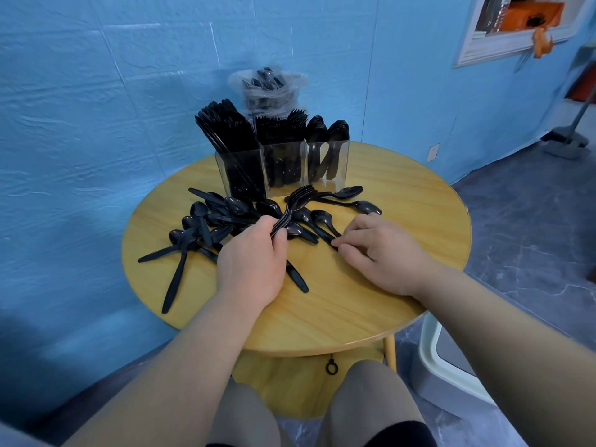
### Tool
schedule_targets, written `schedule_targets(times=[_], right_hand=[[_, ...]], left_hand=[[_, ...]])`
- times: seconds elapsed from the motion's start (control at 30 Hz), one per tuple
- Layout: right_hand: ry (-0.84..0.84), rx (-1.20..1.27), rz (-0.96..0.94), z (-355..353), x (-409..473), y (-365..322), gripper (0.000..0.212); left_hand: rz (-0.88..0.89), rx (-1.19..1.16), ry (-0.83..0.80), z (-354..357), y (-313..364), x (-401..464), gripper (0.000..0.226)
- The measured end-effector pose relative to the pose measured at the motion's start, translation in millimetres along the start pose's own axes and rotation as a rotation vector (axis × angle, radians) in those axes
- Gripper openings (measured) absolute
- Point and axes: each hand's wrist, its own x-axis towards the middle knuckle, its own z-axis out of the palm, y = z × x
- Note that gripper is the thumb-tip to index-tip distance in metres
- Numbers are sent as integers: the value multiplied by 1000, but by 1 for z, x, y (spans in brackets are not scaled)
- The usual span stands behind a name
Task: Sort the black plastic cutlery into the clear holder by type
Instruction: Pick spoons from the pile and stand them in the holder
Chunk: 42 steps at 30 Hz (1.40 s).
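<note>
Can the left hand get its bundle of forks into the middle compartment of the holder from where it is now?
Probably yes. The left hand grips the forks just in front of the clear holder, with nothing standing between. The middle compartment is already packed with forks, so it may be a tight fit.

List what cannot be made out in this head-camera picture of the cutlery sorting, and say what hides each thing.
- Handle ends of the forks: covered by the left hand.
- What kind of piece the right hand pinches: fingertips cover it.
- Contents of the plastic bag behind the holder: wrinkled film, too small.
- Count in each compartment: packed too tight.
</note>
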Motion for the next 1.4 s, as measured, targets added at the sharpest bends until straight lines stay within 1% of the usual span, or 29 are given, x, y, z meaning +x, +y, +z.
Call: schedule_targets(times=[0.1, 0.23, 0.3, 0.37, 0.4, 0.43, 0.47, 0.53, 0.6, 0.67, 0.9, 1.07, 1.23, 1.33, 1.4], right_hand=[[19, 110, 2, -2, -4, -1, 26], [-85, 41, -11, -3, -1, -3, 32], [-100, 133, 10, -7, -1, -5, 32], [-32, 260, 65, -15, 2, -6, 35], [11, 268, 83, -17, 6, -6, 38], [26, 226, 85, -19, 13, -5, 44], [-6, 154, 81, -18, 21, -4, 51], [-131, 12, 63, -13, 36, -6, 62], [-226, -33, 55, -4, 46, -7, 63], [-265, -28, 64, 1, 49, -5, 59], [-122, -53, 57, -4, 24, 8, 43], [-51, -4, 35, -9, 11, 9, 34], [141, 28, 54, -4, 2, 11, 25], [290, 53, 85, -4, 4, 13, 25], [338, 36, 95, -7, 11, 13, 25]], left_hand=[[-8, -16, -4, 1, -2, 1, 24], [-19, -50, -4, 1, -2, 2, 23], [-24, -62, -7, 2, -2, 2, 23], [-23, -67, -15, 2, -2, 2, 23], [-22, -70, -16, 2, -2, 3, 23], [-21, -73, -16, 3, -2, 3, 23], [-21, -76, -15, 3, -2, 3, 23], [-26, -78, -16, 3, -3, 4, 23], [-26, -79, -20, 3, -4, 3, 24], [-22, -82, -25, 3, -5, 3, 24], [-3, -74, -74, 6, -7, 5, 24], [31, -80, -132, 4, -4, 4, 24], [58, -93, -146, 0, -1, 2, 21], [39, -112, -137, 0, 0, 2, 21], [17, -142, -138, -1, 1, 2, 21]])
